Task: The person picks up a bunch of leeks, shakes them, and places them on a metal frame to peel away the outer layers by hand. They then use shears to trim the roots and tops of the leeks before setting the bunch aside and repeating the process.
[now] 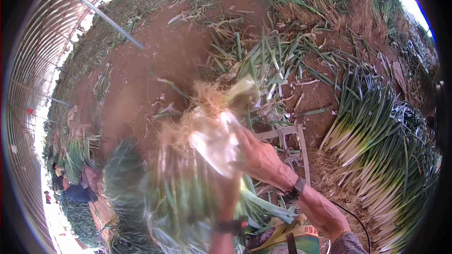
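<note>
Inside a long arched greenhouse tunnel [33, 66] of curved ribs and pale cover, over bare red-brown soil [155, 61] strewn with loose green leaves and trimmings. At the right, a large heap of leeks [376, 146] laid side by side, white shanks toward the middle, green tops fanning outward. Across the top middle, scattered cut leaves [263, 56] lying flat on the ground. In the centre, held up close and blurred by motion, a thick bundle of leeks [188, 178] with pale roots [207, 96] uppermost and green leaves hanging down toward the lower edge. Far left, a second person [63, 181] low to the ground beside another green pile. Behind the bundle, a small pale wooden frame [292, 136] on the soil. At the bottom edge, a yellow and green printed bag [296, 235], mouth and contents not discernible. Right hand [259, 157] pressed against the white upper part of the bundle, fingers curled onto it, a dark watch at the wrist. Left hand [226, 193] under the bundle, mostly hidden by blur and leaves; grip impossible to tell, a dark band at that wrist.
</note>
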A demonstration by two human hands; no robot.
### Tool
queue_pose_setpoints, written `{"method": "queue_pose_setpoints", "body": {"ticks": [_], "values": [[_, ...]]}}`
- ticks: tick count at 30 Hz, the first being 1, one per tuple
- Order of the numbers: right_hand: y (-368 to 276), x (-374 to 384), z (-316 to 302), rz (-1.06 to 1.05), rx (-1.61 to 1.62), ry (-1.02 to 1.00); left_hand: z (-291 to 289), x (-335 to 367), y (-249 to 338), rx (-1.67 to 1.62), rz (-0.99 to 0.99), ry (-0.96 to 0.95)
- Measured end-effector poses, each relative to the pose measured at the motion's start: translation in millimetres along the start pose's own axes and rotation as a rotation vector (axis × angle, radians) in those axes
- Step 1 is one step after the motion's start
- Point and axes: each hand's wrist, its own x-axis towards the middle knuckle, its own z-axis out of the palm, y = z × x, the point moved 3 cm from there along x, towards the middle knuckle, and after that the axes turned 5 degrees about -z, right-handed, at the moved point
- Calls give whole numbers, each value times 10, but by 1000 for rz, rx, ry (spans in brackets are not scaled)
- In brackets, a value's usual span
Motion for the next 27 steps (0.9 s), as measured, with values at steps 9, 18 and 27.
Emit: {"method": "queue_pose_setpoints", "body": {"ticks": [9,18,27], "values": [[168,445,-206,-151,-198,-185,72,-385,474,24,-163,-131],[183,1066,-1961,36,179,357,-212,-597,639,-203,-404,-316],[40,166,-590,13,426,-203,-668,-636,579,-417,-482,-332]]}}
